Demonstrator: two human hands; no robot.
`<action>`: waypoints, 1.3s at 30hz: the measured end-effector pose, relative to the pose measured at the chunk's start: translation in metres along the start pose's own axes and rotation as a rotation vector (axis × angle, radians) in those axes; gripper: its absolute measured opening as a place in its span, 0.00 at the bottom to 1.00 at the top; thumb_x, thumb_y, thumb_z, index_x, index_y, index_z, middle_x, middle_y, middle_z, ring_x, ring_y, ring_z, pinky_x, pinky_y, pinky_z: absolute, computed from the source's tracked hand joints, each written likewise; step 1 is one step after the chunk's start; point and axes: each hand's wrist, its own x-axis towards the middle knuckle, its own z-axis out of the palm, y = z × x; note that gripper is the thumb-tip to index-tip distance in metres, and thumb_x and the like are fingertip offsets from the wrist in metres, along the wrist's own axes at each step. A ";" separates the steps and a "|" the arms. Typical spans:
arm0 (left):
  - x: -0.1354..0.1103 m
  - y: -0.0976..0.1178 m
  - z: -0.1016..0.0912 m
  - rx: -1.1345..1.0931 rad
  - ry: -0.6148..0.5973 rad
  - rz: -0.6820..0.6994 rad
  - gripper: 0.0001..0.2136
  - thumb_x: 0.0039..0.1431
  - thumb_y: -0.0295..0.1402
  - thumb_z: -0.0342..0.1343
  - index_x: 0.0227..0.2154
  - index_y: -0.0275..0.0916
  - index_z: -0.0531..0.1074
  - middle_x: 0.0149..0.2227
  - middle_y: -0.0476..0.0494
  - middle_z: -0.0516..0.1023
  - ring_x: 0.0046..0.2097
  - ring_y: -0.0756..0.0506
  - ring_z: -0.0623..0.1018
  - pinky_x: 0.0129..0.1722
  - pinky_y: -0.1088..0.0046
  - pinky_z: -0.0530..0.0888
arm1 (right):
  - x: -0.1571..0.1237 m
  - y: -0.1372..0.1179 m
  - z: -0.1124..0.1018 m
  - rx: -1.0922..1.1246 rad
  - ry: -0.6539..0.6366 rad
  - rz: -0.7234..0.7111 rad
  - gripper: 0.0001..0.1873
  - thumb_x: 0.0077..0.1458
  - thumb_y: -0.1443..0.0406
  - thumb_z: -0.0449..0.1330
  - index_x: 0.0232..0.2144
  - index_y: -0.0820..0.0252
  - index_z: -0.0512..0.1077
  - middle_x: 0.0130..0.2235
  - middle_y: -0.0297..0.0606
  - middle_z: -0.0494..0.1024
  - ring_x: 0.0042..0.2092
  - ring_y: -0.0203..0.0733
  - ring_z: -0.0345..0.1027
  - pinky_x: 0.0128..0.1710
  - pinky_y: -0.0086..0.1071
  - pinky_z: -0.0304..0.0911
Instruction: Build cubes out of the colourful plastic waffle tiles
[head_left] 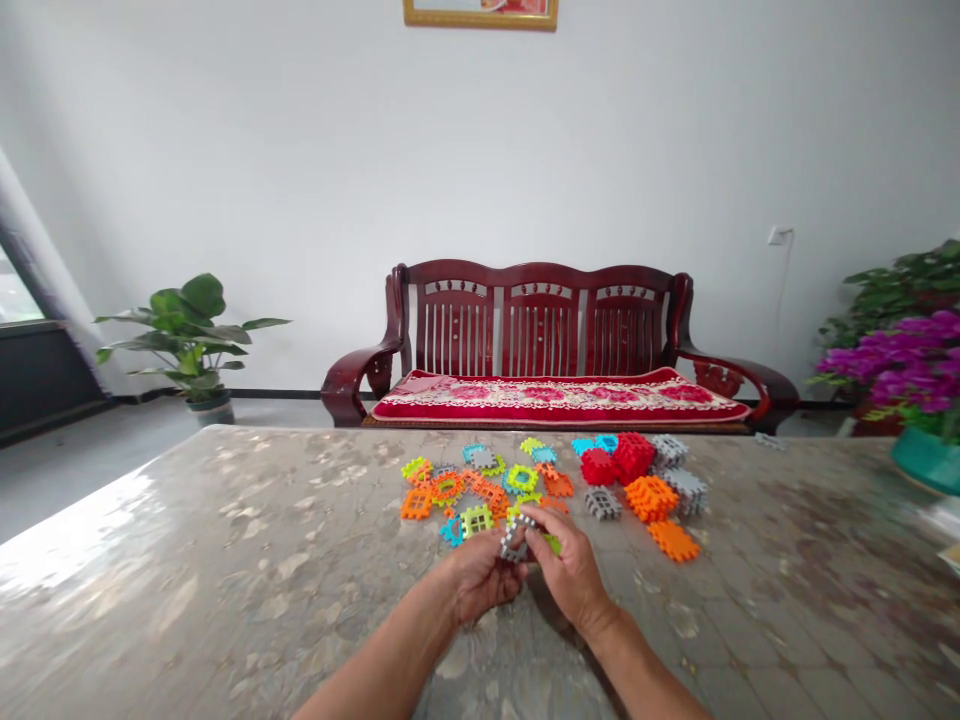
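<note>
Both hands meet over the near middle of the table around a grey interlocking puzzle tile (516, 540) with notched edges. My left hand (484, 578) grips it from the left and below, fingers curled. From the right, my right hand (568, 565) closes on the same tile, its thumb and fingers pressed to it. A lime-green tile (553, 543) peeks out by the right fingers; whether it is held or lies behind, I cannot tell. Just beyond the hands lie loose tiles: a lime window-like tile (476, 521), a blue tile (451, 531) and an orange tile (416, 503).
Right of the loose pile stand stacks of red tiles (634, 457), orange tiles (651, 497) and grey tiles (687, 490). A grey window-like tile (602, 503) lies beside them. A teal flowerpot (926, 458) stands at the table's right. Behind the table (225, 560) is a wooden bench (540, 320).
</note>
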 end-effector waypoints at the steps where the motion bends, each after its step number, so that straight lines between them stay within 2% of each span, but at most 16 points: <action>1: -0.002 0.000 0.000 0.023 0.002 0.011 0.11 0.51 0.35 0.63 0.34 0.36 0.71 0.27 0.50 0.76 0.22 0.55 0.74 0.18 0.84 0.63 | 0.001 0.002 -0.002 -0.004 0.018 -0.007 0.14 0.58 0.63 0.56 0.44 0.54 0.76 0.43 0.40 0.79 0.46 0.43 0.72 0.49 0.36 0.67; 4: -0.008 0.001 0.000 0.096 0.048 0.136 0.17 0.52 0.44 0.60 0.37 0.36 0.72 0.31 0.48 0.76 0.26 0.55 0.74 0.20 0.83 0.63 | 0.003 0.009 -0.008 -0.032 0.039 -0.029 0.14 0.58 0.64 0.54 0.44 0.54 0.77 0.43 0.40 0.79 0.46 0.43 0.71 0.49 0.37 0.67; 6: -0.010 0.000 0.001 0.178 0.100 0.280 0.20 0.50 0.49 0.59 0.36 0.35 0.72 0.28 0.51 0.74 0.26 0.55 0.72 0.21 0.83 0.61 | 0.004 0.012 -0.012 -0.048 0.014 -0.034 0.15 0.58 0.65 0.53 0.44 0.53 0.77 0.42 0.39 0.79 0.47 0.42 0.71 0.49 0.37 0.67; 9: -0.007 -0.006 0.001 0.367 0.153 0.452 0.20 0.45 0.49 0.63 0.29 0.35 0.71 0.21 0.56 0.67 0.23 0.57 0.64 0.21 0.82 0.57 | 0.004 0.013 -0.011 -0.062 -0.030 -0.033 0.15 0.59 0.66 0.53 0.44 0.52 0.76 0.42 0.38 0.78 0.47 0.42 0.70 0.50 0.37 0.66; 12: -0.001 -0.010 0.000 0.430 0.195 0.542 0.18 0.41 0.45 0.65 0.25 0.35 0.69 0.18 0.58 0.64 0.21 0.57 0.61 0.22 0.81 0.56 | 0.001 0.013 -0.007 -0.091 0.003 -0.024 0.16 0.59 0.66 0.53 0.48 0.53 0.73 0.44 0.39 0.77 0.45 0.41 0.71 0.48 0.36 0.67; 16: 0.004 -0.013 0.000 0.268 0.259 0.532 0.19 0.40 0.46 0.65 0.27 0.36 0.69 0.19 0.55 0.70 0.20 0.56 0.64 0.22 0.80 0.59 | -0.003 0.010 -0.003 -0.181 0.083 -0.046 0.23 0.56 0.62 0.58 0.55 0.55 0.67 0.45 0.42 0.76 0.40 0.41 0.71 0.41 0.35 0.70; 19: 0.004 -0.013 0.001 0.137 0.252 0.530 0.20 0.39 0.45 0.66 0.28 0.36 0.69 0.19 0.55 0.71 0.21 0.56 0.68 0.23 0.80 0.63 | -0.004 0.006 -0.001 -0.278 0.095 -0.139 0.28 0.53 0.60 0.63 0.56 0.55 0.65 0.48 0.44 0.74 0.46 0.46 0.70 0.46 0.40 0.70; 21: 0.003 -0.014 0.001 0.082 0.241 0.544 0.20 0.37 0.45 0.67 0.26 0.36 0.69 0.19 0.55 0.71 0.22 0.56 0.69 0.25 0.80 0.66 | -0.004 0.004 0.000 -0.327 0.099 -0.190 0.28 0.52 0.60 0.64 0.55 0.55 0.66 0.49 0.44 0.74 0.50 0.48 0.69 0.49 0.42 0.68; 28: 0.002 -0.016 0.003 0.041 0.258 0.558 0.21 0.34 0.43 0.70 0.26 0.36 0.69 0.21 0.56 0.71 0.23 0.55 0.71 0.26 0.80 0.70 | -0.004 0.000 0.001 -0.436 0.130 -0.256 0.27 0.53 0.67 0.62 0.56 0.54 0.66 0.48 0.43 0.73 0.52 0.48 0.67 0.52 0.44 0.67; 33: 0.007 -0.016 -0.001 0.167 0.262 0.568 0.20 0.37 0.45 0.67 0.28 0.37 0.69 0.22 0.54 0.72 0.25 0.53 0.73 0.26 0.79 0.70 | -0.003 0.003 -0.001 -0.458 0.135 -0.250 0.25 0.53 0.67 0.61 0.54 0.55 0.68 0.46 0.43 0.75 0.50 0.47 0.69 0.51 0.43 0.68; 36: 0.008 -0.018 -0.006 0.389 0.274 0.623 0.19 0.47 0.49 0.59 0.33 0.37 0.69 0.26 0.49 0.75 0.26 0.51 0.73 0.23 0.78 0.67 | 0.000 0.011 -0.007 -0.442 0.176 -0.207 0.23 0.52 0.65 0.61 0.52 0.56 0.70 0.45 0.43 0.76 0.48 0.46 0.70 0.49 0.41 0.68; 39: 0.006 -0.018 -0.010 0.652 0.337 0.674 0.18 0.56 0.48 0.48 0.37 0.38 0.69 0.30 0.46 0.77 0.27 0.49 0.74 0.25 0.75 0.67 | 0.005 0.023 -0.018 -0.406 0.229 -0.166 0.21 0.52 0.62 0.61 0.50 0.57 0.71 0.44 0.43 0.78 0.45 0.45 0.71 0.47 0.39 0.69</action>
